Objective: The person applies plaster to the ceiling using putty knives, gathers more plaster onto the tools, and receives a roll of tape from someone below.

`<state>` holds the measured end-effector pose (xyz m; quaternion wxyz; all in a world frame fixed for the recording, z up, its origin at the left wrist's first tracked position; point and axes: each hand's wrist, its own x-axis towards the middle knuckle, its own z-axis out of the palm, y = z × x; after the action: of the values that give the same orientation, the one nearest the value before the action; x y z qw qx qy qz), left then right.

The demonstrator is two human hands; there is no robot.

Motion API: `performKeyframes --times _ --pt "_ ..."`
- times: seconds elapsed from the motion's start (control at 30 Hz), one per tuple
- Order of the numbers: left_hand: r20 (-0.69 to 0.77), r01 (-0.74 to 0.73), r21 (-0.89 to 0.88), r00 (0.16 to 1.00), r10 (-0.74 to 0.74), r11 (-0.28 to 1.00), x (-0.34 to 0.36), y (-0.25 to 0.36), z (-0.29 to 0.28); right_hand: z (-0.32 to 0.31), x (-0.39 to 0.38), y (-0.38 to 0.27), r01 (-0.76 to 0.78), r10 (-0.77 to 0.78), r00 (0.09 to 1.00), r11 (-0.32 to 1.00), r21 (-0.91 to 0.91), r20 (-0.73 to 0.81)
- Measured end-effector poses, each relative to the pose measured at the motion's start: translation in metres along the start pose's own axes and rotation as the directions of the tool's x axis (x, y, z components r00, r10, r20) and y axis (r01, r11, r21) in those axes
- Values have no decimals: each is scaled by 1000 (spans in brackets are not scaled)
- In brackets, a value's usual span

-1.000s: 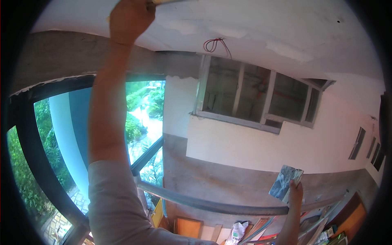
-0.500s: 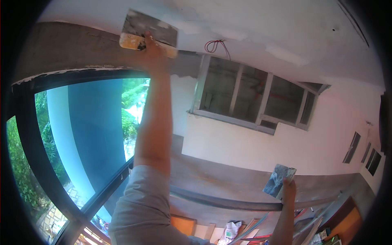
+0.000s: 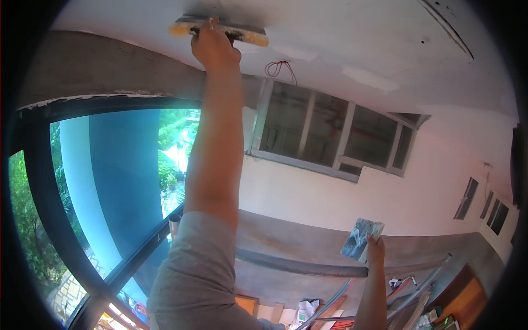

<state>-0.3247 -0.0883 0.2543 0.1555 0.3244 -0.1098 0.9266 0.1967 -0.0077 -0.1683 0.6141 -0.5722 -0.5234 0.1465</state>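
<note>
left hand [image 3: 216, 48] grips scraper [image 3: 250, 37], right hand [image 3: 375, 250] smeared blade [image 3: 359, 240]

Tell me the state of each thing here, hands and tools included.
Ceiling: unevenly coated, with lighter patches
Wide blade: raised to the ceiling, nearly edge-on
Left hand: closed on the wide blade
Small blade: tilted, streaked
Right hand: closed on the small blade
Red wire: looped, hanging
Framed opening: uncovered, bars exposed
Dark-framed window: open or closed, cannot tell
</note>
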Motion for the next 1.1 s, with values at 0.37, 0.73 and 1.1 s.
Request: performKeyframes --times 0.37,0.73,1.1 --pt "131 -232 -216 956 264 948 -57 150 66 6 15 30 -10 2 999 972 236 34" --pt "491 -513 821 859 147 250 -243 92 -133 -40 -117 -49 -362 29 927 324 874 374" --pt "13 600 793 -184 -983 -102 -508 31 -228 -78 -284 9 -727 223 676 353 589 702"
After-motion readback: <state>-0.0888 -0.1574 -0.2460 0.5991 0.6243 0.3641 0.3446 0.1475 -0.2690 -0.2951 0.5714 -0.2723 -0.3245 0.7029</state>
